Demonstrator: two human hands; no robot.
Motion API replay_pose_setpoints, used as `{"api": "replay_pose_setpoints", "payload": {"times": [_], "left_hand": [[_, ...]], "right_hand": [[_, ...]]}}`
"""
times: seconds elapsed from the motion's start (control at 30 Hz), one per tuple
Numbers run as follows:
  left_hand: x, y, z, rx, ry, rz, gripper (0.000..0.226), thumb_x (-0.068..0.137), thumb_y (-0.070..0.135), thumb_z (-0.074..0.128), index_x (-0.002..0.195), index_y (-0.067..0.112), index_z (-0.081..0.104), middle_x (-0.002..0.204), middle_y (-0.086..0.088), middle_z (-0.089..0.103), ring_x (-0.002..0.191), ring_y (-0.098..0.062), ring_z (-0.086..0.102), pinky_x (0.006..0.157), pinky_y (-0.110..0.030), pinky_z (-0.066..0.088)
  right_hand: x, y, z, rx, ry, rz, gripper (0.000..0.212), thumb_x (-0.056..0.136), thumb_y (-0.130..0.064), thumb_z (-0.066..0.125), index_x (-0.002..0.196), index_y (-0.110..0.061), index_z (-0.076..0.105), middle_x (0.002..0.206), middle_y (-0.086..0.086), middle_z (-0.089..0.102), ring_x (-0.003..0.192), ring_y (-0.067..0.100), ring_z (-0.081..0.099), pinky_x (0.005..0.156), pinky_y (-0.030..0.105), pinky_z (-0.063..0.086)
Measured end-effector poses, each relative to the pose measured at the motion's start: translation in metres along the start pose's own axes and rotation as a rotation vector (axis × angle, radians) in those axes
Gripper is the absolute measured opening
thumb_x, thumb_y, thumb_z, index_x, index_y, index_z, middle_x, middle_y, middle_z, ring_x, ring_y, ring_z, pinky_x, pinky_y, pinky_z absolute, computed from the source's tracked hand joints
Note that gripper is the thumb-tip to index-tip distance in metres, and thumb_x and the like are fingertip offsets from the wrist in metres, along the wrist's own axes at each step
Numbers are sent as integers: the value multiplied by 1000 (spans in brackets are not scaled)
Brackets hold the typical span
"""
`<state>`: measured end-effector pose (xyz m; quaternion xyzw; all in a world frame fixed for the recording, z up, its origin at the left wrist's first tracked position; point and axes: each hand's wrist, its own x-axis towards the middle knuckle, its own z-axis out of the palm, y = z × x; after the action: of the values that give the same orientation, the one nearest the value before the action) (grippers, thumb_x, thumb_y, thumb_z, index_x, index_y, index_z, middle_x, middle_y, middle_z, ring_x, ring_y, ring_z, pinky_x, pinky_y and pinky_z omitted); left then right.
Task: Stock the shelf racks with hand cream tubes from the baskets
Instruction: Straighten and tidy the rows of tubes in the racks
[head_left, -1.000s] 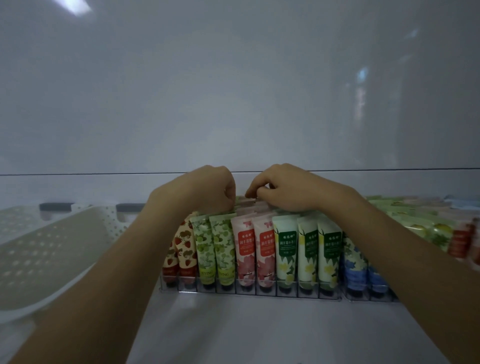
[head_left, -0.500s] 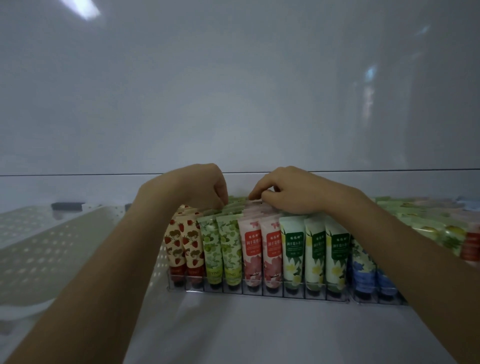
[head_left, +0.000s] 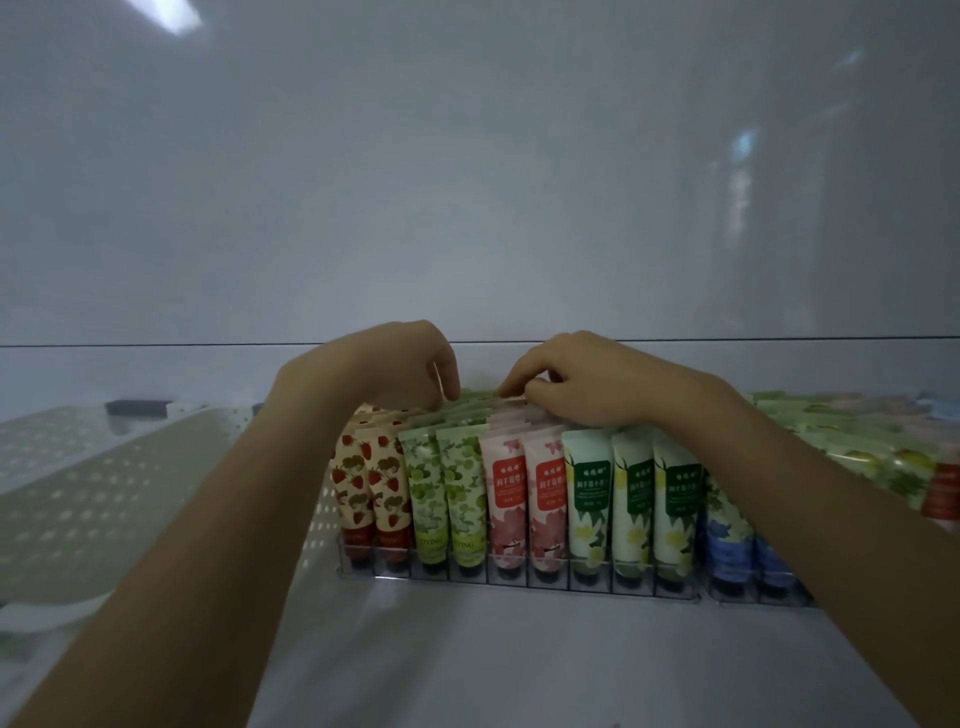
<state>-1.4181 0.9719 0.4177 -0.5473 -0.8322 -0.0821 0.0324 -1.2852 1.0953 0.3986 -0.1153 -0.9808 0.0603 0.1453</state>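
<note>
The right hand (head_left: 587, 382) is pinching a pink tube (head_left: 511, 408) into the rack (head_left: 519, 579), the left hand (head_left: 387, 369) curling over green tubes (head_left: 447, 422), grip indeterminate; seating probably needs downward pressure.

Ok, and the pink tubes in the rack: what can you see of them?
The pink tubes stand in two rows, caps down in the clear rack, leaning slightly back. They look like glossy pale-pink plastic, with a red label in white characters, darker pink blossoms beneath and dark caps. Behind the front pair only crimped tops show. Green tubes stand to their left, white tubes to their right. The right hand curls over the rear tops, seemingly pinching one.
</note>
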Motion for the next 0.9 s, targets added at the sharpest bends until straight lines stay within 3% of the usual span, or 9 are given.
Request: {"api": "replay_pose_setpoints", "payload": {"times": [0.07, 0.13, 0.23, 0.43, 0.67, 0.9], "left_hand": [[-4, -3, -7, -14, 0, 1, 17, 86, 10, 59, 86, 27, 61, 82, 11, 57, 69, 0, 49, 70, -20, 40], [-10, -8, -14, -26, -2, -13, 15, 86, 10, 61, 88, 25, 65, 80, 12, 58, 70, 1, 50, 76, -23, 40], [-16, -15, -21, -7, 26, -50, 17, 87, 9, 59, 96, 22, 67, 78, 14, 56, 72, 0, 50, 81, -24, 38], [-18, -17, -19, 15, 45, -93, 22, 88, 6, 56, 103, 16, 68, 92, 3, 60, 88, -12, 54, 90, -28, 44], [-21, 23, -18, -61, 216, 108, 20, 94, 16, 47, 107, 20, 62, 95, 7, 53, 81, -9, 50, 73, -20, 36], [-35, 67, -15, -81, 190, 303, 16, 92, 22, 51, 104, 23, 62, 91, 14, 55, 82, -5, 53, 65, -9, 37]], "right_hand": [[-1, -2, -3, 29, 42, -15, 31, 95, -19, 42, 114, -28, 64, 99, -18, 57, 60, -18, 46, 53, 5, 32], [-3, -6, -5, 55, 79, -38, 29, 94, -20, 43, 111, -31, 64, 89, -24, 52, 63, -13, 49, 54, 7, 32], [-6, -11, -10, 79, 105, -66, 27, 93, -21, 45, 106, -33, 65, 84, -30, 50, 68, 0, 51, 58, 14, 34], [-12, 1, -26, 108, 145, -44, 24, 92, -20, 48, 96, -37, 64, 91, -24, 59, 78, -3, 53, 64, 13, 36], [-26, 13, -48, 197, 233, 38, 18, 89, -19, 56, 92, -33, 67, 87, -21, 63, 85, 0, 58, 73, 16, 42], [-54, 27, -85, 53, 36, 130, 10, 86, -25, 63, 95, -25, 69, 94, -7, 69, 86, 13, 62, 80, 27, 47]]}}
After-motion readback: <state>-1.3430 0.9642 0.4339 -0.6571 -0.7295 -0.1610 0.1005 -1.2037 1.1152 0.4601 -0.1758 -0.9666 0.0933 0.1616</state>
